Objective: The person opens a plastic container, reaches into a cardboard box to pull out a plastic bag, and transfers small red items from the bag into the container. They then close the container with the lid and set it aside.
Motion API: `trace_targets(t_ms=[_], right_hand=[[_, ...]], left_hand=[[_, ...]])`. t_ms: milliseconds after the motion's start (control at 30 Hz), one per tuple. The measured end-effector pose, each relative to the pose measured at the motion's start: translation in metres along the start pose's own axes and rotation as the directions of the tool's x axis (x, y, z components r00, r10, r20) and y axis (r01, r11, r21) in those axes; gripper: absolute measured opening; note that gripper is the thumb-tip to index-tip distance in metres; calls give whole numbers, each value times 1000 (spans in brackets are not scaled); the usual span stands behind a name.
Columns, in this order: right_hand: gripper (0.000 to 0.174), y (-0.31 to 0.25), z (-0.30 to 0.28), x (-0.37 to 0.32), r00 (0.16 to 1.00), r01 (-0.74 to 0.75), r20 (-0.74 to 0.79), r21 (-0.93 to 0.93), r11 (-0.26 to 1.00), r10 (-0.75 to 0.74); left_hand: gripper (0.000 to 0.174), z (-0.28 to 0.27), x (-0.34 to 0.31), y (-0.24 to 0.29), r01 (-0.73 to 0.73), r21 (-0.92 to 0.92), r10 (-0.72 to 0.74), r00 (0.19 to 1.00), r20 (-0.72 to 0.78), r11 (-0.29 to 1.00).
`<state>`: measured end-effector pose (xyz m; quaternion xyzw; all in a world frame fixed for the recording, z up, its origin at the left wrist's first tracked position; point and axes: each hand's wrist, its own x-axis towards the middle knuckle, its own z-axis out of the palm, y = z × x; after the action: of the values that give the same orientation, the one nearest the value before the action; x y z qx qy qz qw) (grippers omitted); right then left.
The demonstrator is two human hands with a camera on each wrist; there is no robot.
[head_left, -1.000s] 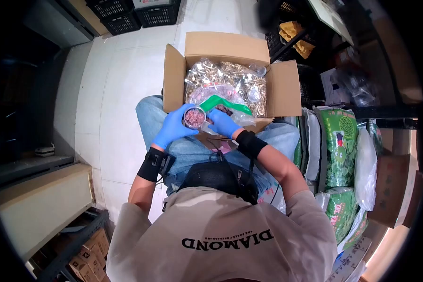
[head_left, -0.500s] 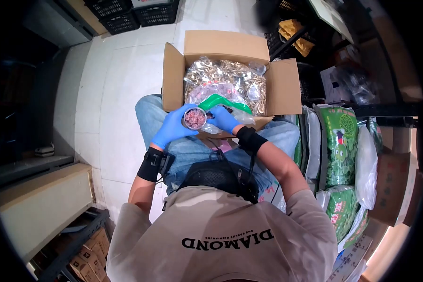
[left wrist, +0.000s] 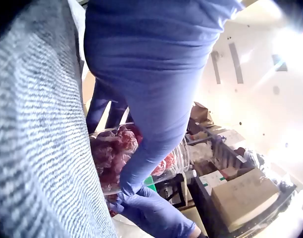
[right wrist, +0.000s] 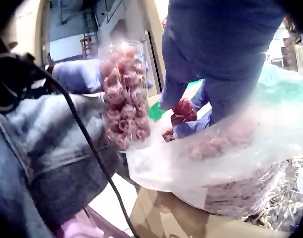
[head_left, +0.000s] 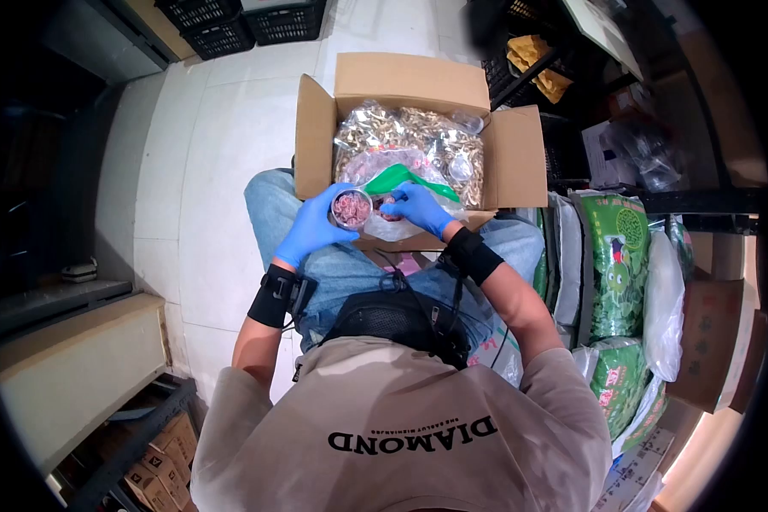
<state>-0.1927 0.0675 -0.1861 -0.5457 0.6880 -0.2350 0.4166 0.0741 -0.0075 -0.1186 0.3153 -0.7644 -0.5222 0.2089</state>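
My left hand (head_left: 313, 229), in a blue glove, grips a clear plastic jar (right wrist: 108, 106) full of wrinkled reddish dried fruit (right wrist: 126, 94) that looks dusted with white. The jar's round mouth faces up in the head view. To its right, my gloved right hand (head_left: 420, 207) pinches a dark red piece of dried fruit (right wrist: 183, 110) between thumb and fingers, over the mouth of a clear plastic bag (right wrist: 156, 168). More of the fruit shows through the bag's side. A green band (head_left: 388, 178) lies across the bag just beyond my right hand.
The bag rests on an open cardboard box (head_left: 410, 81) holding clear packs of small brownish dried pieces (head_left: 371, 128). Green printed bags (head_left: 616, 264) stand at the right. Black crates (head_left: 286, 26) sit on the floor at the far left. A black cable (right wrist: 87, 144) hangs near my right wrist.
My right hand has drawn up and away from inside the bag's mouth, slightly to the right. My left hand keeps hold of the jar, which has shifted a little forward.
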Motion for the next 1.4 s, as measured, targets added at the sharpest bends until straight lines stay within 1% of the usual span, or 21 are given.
trace_targets(t_ms=[67, 100, 167, 267, 367, 400, 433, 500, 567, 600, 633, 700, 767, 800, 900, 1033, 1133, 1200, 1300, 1333, 1400], right_hand=[[32, -11, -7, -5, 961, -141, 271, 334, 932, 48], [32, -15, -9, -8, 962, -142, 269, 333, 932, 51], [29, -25, -13, -15, 937, -296, 339, 632, 716, 87], [26, -29, -22, -24, 924, -334, 373, 691, 641, 79], [27, -53, -45, -46, 935, -312, 347, 717, 624, 69], [29, -54, -49, -51, 959, -252, 273, 711, 657, 73], [29, -62, -53, -52, 958, -256, 277, 709, 657, 75], [34, -81, -65, -57, 988, -55, 152, 569, 821, -39], [35, -107, -60, -63, 988, -24, 141, 540, 842, -62], [36, -115, -53, -62, 974, 195, 39, 370, 908, -225], [37, -121, -46, -61, 917, 396, -27, 166, 903, -398], [39, -124, -35, -57, 898, 433, 13, 142, 890, -439], [38, -114, -21, -51, 761, 648, -22, 1, 761, -648], [37, -113, -20, -53, 808, 587, 20, 37, 809, -588], [38, -115, -23, -54, 796, 604, 50, -32, 796, -603], [39, -120, -28, -60, 811, 582, 79, -9, 813, -580], [40, -113, -26, -60, 803, 595, 67, -38, 803, -592], [47, -110, -25, -60, 810, 586, 81, -76, 807, -581], [45, -110, -27, -59, 793, 609, 91, -105, 786, -602], [45, -110, -27, -59, 793, 609, 92, -105, 787, -602], [42, -112, -27, -60, 801, 596, -5, -92, 798, -599]], left_hand=[[78, 1, 2, 1, 2, 28, -2, 1000, 8, 1000], [78, 2, 3, 1, 3, 59, -4, 1000, 14, 998], [78, 4, 5, -5, -13, 66, 12, 1000, 15, 998], [78, 6, 5, -1, -18, 59, 17, 1000, 17, 998], [78, 5, 4, 2, -2, 66, 1, 1000, 23, 998], [78, 5, 5, 2, -2, 89, 0, 1000, 25, 996], [78, 5, 5, 2, 2, 86, -4, 1000, 23, 996], [79, 7, 5, 1, -9, 131, 6, 1000, 28, 991], [81, 9, 8, 2, -10, 139, 4, 999, 43, 990], [83, 10, 10, 3, -17, 152, 9, 999, 54, 988], [83, 11, 11, 4, -19, 151, 10, 998, 57, 988], [83, 12, 12, 8, 18, 131, -28, 997, 78, 991], [81, 11, 13, 16, 31, 122, -42, 995, 89, 992], [79, 10, 12, 18, 46, 110, -57, 993, 103, 993], [80, 13, 11, 9, -30, 88, 24, 997, 70, 996], [80, 15, 12, 3, -22, 63, 19, 998, 56, 998], [80, 15, 13, 4, -21, 75, 17, 998, 62, 997], [81, 15, 12, 6, -20, 108, 14, 998, 64, 994], [82, 13, 13, 11, -1, 120, -9, 997, 83, 993], [82, 13, 12, 12, -1, 119, -9, 996, 83, 993], [82, 13, 12, 13, 12, 129, -22, 997, 74, 992]])
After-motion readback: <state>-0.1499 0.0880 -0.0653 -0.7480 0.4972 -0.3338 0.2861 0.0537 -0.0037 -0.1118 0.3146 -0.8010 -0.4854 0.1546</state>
